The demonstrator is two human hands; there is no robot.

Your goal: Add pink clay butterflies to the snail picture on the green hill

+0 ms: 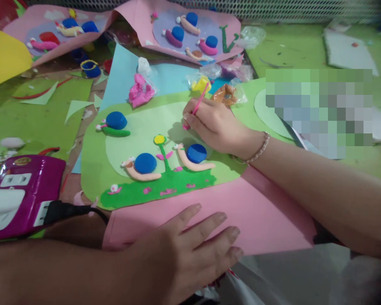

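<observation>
My right hand [214, 123] is closed round a thin pink stick [202, 98], with a bit of pink clay [186, 126] at the fingertips. It hovers over or rests on a light-green paper sheet [92, 169]; contact cannot be made out. Clay snails with blue bottle-cap shells lie there: a green snail [116, 131] and two peach snails [146, 176]. Between the peach ones stands a yellow clay flower [160, 140], above a strip of green clay grass [184, 182] with pink patches. My left hand [197, 248] lies open, fingers apart, over pink paper [257, 212] at the near edge.
Bagged lumps of pink clay [140, 93], yellow clay [201, 83] and brown clay [224, 94] lie behind the sheet. A purple power strip [47, 173] with a black plug [66, 212] sits at left. Pink sheets with more clay snails [193, 25] are at the back.
</observation>
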